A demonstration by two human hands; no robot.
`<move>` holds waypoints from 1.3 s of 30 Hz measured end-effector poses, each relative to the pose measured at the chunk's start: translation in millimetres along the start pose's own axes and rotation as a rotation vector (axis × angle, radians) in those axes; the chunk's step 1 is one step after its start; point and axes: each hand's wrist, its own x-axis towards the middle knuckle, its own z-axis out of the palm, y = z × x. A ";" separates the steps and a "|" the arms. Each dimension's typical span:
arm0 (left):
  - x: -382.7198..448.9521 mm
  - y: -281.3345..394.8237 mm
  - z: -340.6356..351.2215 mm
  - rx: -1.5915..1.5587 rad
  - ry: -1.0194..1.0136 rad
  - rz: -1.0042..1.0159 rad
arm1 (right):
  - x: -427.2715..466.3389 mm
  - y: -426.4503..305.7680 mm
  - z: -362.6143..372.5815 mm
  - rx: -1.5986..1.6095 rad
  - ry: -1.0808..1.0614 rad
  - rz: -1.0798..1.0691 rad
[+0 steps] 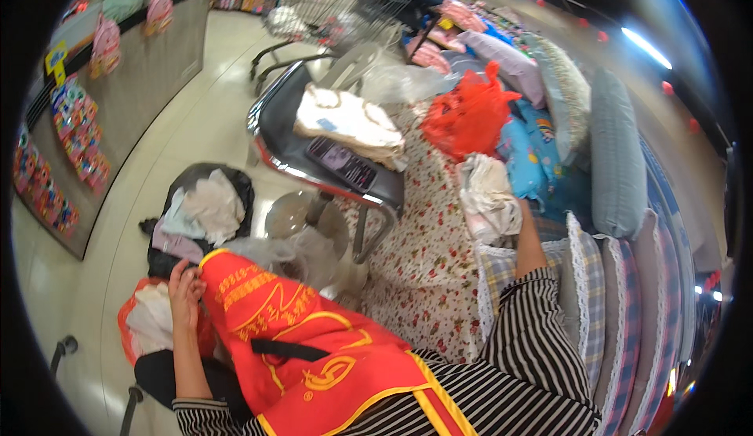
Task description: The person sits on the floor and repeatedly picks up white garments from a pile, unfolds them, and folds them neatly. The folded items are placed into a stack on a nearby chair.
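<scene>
My left hand [186, 287], fingers slightly curled, is at the edge of the red apron [306, 342] with yellow trim; whether it grips the cloth is unclear. Reaching out to the right, my right arm ends at a bundle of whitish cloth [488, 197], which covers most of my right hand [521, 207]. Beyond that bundle is a red plastic bag [467, 112]. A folded white textile with a tan edge [347, 121] lies on the black chair [276, 112], and a smartphone [342, 164] with a lit screen rests beside it.
Black bag [244, 186] with loose cloths stands on the floor at left, near a red bag with white cloth [147, 318]. Floral fabric [417, 247] drapes ahead. Plaid cushions [588, 295] and a grey pillow [615, 159] line the right. A shopping cart [347, 6] stands behind the chair.
</scene>
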 end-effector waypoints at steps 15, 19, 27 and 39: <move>3.0 8.0 -0.9 -0.015 0.015 -0.044 | -110.9 -107.7 -16.1 -0.559 0.529 -0.674; 0.7 4.7 -1.1 -0.024 0.011 -0.046 | -69.4 -58.8 25.1 -0.714 0.397 -0.954; -15.7 14.6 -3.1 0.191 0.052 0.052 | -91.6 -59.6 39.7 -0.729 0.224 -0.816; -34.0 2.0 -17.3 0.559 0.082 0.170 | -241.0 -218.7 148.1 -0.289 0.054 -1.672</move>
